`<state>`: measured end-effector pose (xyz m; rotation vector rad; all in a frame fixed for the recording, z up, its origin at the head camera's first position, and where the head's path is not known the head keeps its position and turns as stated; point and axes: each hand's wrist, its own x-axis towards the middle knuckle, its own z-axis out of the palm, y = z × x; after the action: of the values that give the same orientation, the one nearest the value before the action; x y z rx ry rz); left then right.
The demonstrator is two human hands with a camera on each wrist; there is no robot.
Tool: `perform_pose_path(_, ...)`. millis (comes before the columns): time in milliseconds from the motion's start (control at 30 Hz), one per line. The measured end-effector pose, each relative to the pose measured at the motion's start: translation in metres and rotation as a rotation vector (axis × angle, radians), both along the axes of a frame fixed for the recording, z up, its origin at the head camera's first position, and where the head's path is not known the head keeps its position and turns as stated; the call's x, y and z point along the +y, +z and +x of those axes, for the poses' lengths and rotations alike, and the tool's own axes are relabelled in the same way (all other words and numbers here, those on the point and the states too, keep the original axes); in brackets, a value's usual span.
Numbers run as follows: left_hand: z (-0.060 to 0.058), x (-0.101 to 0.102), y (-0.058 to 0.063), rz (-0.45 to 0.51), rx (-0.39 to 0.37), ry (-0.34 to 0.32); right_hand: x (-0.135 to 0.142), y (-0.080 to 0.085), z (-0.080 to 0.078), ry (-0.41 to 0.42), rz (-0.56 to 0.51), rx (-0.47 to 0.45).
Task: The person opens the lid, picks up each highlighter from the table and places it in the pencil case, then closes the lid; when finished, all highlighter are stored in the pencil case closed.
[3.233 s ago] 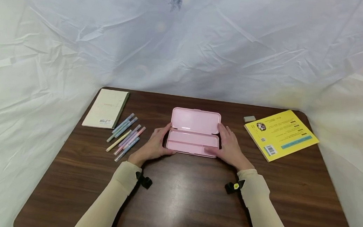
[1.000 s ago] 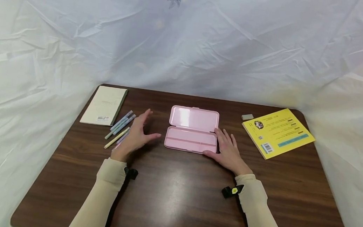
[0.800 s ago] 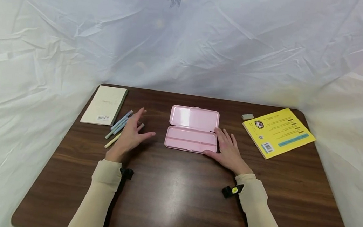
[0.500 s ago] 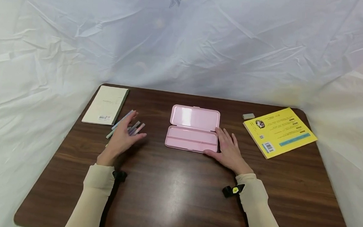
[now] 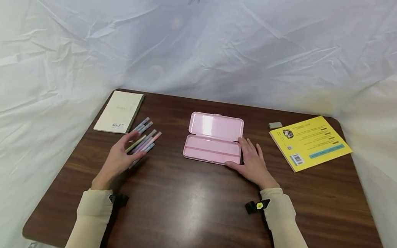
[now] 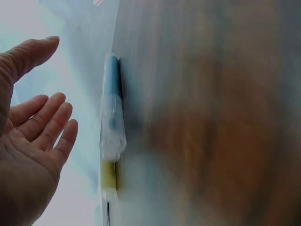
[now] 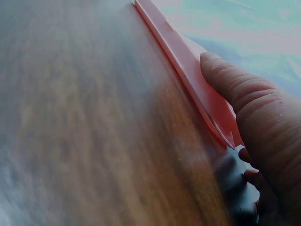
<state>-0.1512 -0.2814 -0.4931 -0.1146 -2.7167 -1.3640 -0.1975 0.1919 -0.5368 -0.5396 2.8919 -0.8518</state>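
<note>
The pink pencil case [image 5: 216,127] lies with its lid back on the table, its divided tray facing up. My right hand [image 5: 255,165] grips its right end, the thumb at the front edge and the fingers by the hinge side. In the right wrist view the thumb [image 7: 249,89] lies over the rim of the case [image 7: 188,70]. My left hand [image 5: 117,160] is spread at the left of several pastel pens [image 5: 147,142], thumb and fingers apart. The left wrist view shows a blue-capped pen [image 6: 112,77] and a yellow one [image 6: 108,176] beside the palm.
A cream notebook [image 5: 120,111] lies at the back left, behind the pens. On the right are a yellow book [image 5: 311,143] and a small grey-white eraser [image 5: 275,125]. White cloth [image 5: 224,52] hangs behind the dark wooden table [image 5: 186,204].
My left hand has left the pencil case's left end and moved left, over and past the pens to their near left side. The right hand stays at the case.
</note>
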Motion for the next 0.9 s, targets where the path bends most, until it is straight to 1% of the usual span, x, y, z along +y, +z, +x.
perform_pose_path(67, 0.004, -0.003, -0.002, -0.015, -0.003, 0.011, 0.001, -0.001, -0.001, -0.004, 0.003, 0.000)
perform_pose_path(167, 0.009, -0.009, -0.005, -0.005, -0.014, 0.037, 0.002, -0.002, -0.001, -0.006, 0.005, 0.000)
perform_pose_path(300, 0.014, -0.020, -0.008, 0.027, -0.067, 0.082, 0.003, -0.002, -0.001, -0.004, 0.006, -0.003)
perform_pose_path(367, 0.015, -0.026, -0.010, 0.041, -0.082, 0.097, 0.003, -0.001, -0.001, -0.004, 0.005, -0.004)
perform_pose_path(500, 0.016, -0.038, -0.016, 0.029, -0.062, 0.123, 0.002, -0.002, -0.001, -0.005, 0.009, -0.009)
perform_pose_path(633, 0.017, -0.045, -0.021, 0.003, -0.031, 0.156, 0.002, -0.002, 0.000, -0.004, 0.011, -0.011)
perform_pose_path(800, 0.020, -0.048, -0.022, 0.018, -0.011, 0.192, 0.002, -0.002, -0.001, 0.003, 0.004, -0.006)
perform_pose_path(900, 0.023, -0.048, -0.021, 0.011, -0.013, 0.203, 0.001, -0.002, -0.002, 0.006, 0.002, -0.006)
